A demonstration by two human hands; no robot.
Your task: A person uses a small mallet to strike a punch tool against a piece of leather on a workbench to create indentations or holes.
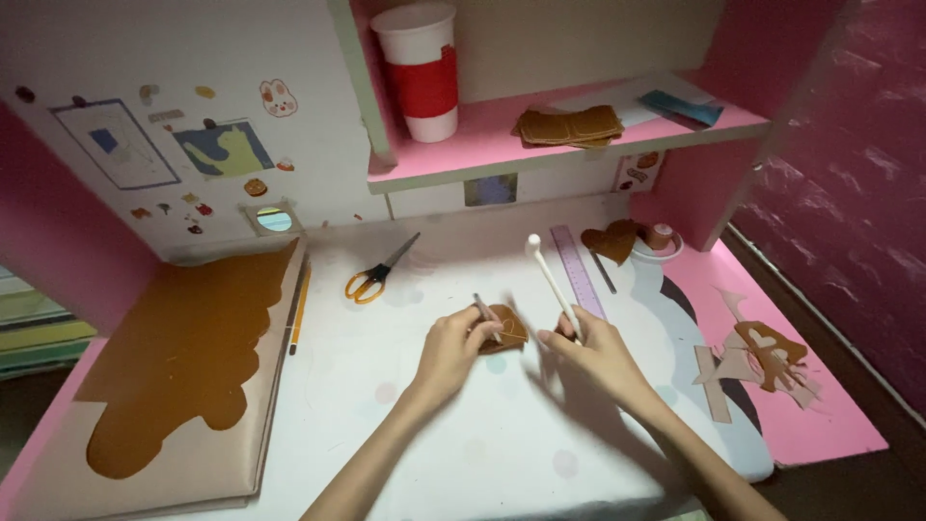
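Observation:
My left hand (451,347) pinches a small brown leather piece (508,329) against the white desk mat (463,425), with a thin grey tool (483,308) between its fingers. My right hand (590,349) grips a white ball-tipped stick (550,276) that points up and away from me. The two hands sit close together near the middle of the desk, the leather piece between them.
Orange-handled scissors (378,271) lie behind the hands, a purple ruler (578,270) to the right. A large brown leather sheet (188,357) lies at left beside a pencil (300,311). Leather scraps (762,357) lie at right. A shelf (569,135) holds a red-and-white cup (422,72).

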